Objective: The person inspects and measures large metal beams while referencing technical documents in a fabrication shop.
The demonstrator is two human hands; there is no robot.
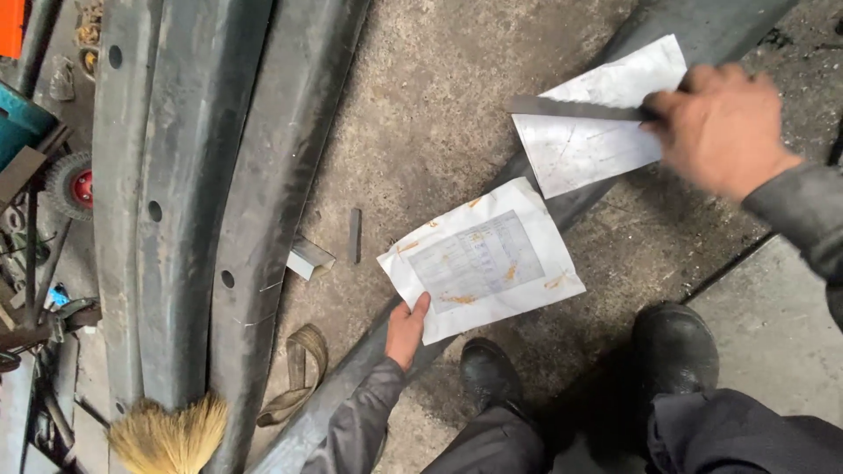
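View from above, looking down at a concrete floor (421, 105) in a workshop. The person's left hand (407, 331), reaching up from six o'clock in a dark grey sleeve, pinches the bottom-left corner of a creased white paper sheet (483, 259) between thumb and fingers, thumb lying on top. This sheet sits near the centre, tilted, with a faint grey printed table in its middle and orange smudges around its edges. It rests across a long dark metal strip (580, 197) running diagonally from seven o'clock to one o'clock.

The right hand (722, 127), at two o'clock and blurred, is closed around one end of a flat grey metal ruler (575, 108), which points toward nine o'clock across a second white sheet (597, 132). That sheet is roughly four-sided, plain, with faint lines, lying on the same strip.

At nine o'clock stand large curved grey steel beams (193, 175) with round holes. A straw brush (171, 434) lies at seven o'clock beside a tan strap (299, 369). Two black boots (672, 347) appear at five o'clock.
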